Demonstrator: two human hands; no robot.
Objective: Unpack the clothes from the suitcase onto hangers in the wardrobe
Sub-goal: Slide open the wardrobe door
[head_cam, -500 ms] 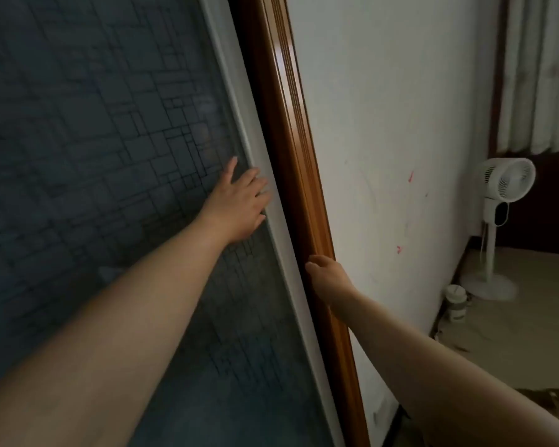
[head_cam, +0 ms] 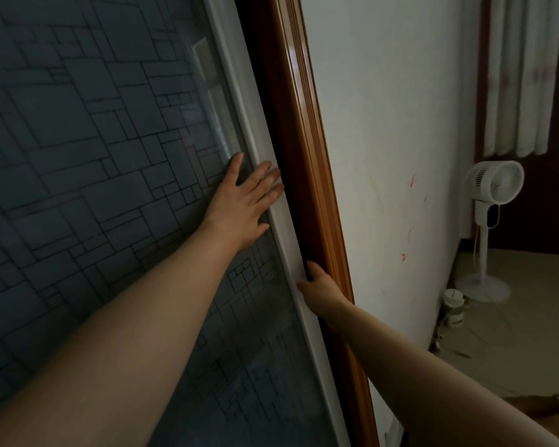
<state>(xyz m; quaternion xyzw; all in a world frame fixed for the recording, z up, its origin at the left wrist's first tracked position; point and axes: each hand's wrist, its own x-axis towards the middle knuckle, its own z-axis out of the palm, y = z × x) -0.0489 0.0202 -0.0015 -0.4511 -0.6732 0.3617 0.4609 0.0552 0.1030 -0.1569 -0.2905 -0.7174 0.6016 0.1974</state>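
The wardrobe's sliding door fills the left of the head view: dark patterned glass in a white edge strip. My left hand presses flat on the glass, its straight fingers reaching over the white strip. Lower down, my right hand has its fingers hooked round the door's edge, inside the dark gap between the door and the brown wooden wardrobe frame. No clothes, hangers or suitcase are in view.
A white wall runs to the right of the frame. A white pedestal fan stands on the floor at the far right, under a pale curtain. A small white jar sits at the wall's foot.
A dark gap has opened between the door's white edge and the wooden frame. My right hand's fingers have slipped into this gap and my left hand has moved onto the white strip.
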